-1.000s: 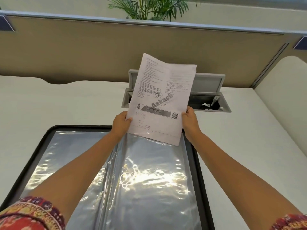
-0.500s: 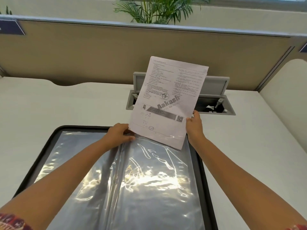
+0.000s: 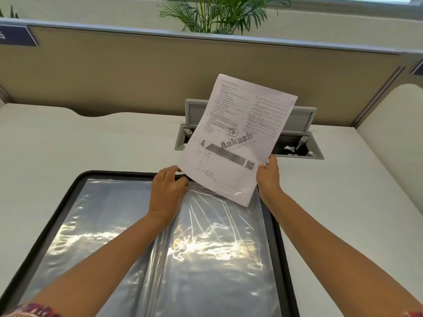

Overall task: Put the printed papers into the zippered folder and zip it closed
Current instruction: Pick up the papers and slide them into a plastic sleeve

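Right hand (image 3: pixel 268 177) grips the printed papers (image 3: pixel 238 138) at their right edge near the bottom corner, thumb on the front face, fingers hidden behind. Forearm runs in from the near right. Left hand (image 3: pixel 168 193) lies palm-down at the far edge of the right-hand plastic sleeve (image 3: pixel 217 259), fingers curled and pinching the sleeve's top lip; the film wrinkles and lifts under them. Left forearm comes in from the near left, patterned sleeve cuff (image 3: pixel 34 311) at the near-left corner.

Versus a second ago: left hand has let go of the papers' left edge and dropped onto the sleeve opening; papers are now held by the right hand alone, tilted more clockwise and shifted right. The bottom corner now sits just inside or behind the raised film; cannot tell which.

Papers: white stack, upright and tilted, dense small print in two columns, grey banner with "Aakash", QR code low right, some pen marks low left. They stand over the far edge of the zippered folder (image 3: pixel 68 195), in front of the cable tray (image 3: pixel 304 136).

Folder lies open flat on the white desk (image 3: pixel 91 143), black border, shiny clear sleeves on both halves, glare across them. Tan partition (image 3: pixel 137 76) beyond, plant (image 3: pixel 219 14) behind it.
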`<action>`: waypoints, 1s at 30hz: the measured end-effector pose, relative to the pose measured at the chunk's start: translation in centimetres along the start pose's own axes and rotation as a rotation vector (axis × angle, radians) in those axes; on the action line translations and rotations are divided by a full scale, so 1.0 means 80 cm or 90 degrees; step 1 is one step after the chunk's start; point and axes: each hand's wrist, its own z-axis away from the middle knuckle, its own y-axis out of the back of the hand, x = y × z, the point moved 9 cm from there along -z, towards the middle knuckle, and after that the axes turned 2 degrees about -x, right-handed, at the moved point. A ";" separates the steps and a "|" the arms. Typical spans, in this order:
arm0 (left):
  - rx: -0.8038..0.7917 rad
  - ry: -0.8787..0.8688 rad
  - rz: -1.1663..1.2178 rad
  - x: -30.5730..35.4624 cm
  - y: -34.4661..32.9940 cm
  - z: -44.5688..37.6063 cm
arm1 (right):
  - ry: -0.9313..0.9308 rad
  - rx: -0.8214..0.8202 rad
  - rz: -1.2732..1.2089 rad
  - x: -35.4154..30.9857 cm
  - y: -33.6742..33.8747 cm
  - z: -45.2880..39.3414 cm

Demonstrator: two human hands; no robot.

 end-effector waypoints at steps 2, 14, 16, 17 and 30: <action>-0.005 0.043 0.002 -0.006 0.001 0.003 | 0.022 0.012 0.034 -0.005 0.001 0.004; -0.069 0.176 0.216 -0.029 -0.013 -0.003 | 0.103 -0.004 0.079 -0.038 -0.012 0.014; -0.078 0.216 0.266 -0.035 -0.018 -0.004 | 0.111 -0.011 0.090 -0.044 -0.013 0.014; -0.084 0.227 0.295 -0.037 -0.021 -0.004 | 0.112 -0.016 0.095 -0.046 -0.014 0.013; -0.137 0.204 0.340 -0.053 -0.027 -0.016 | 0.064 -0.079 0.124 -0.032 -0.022 -0.009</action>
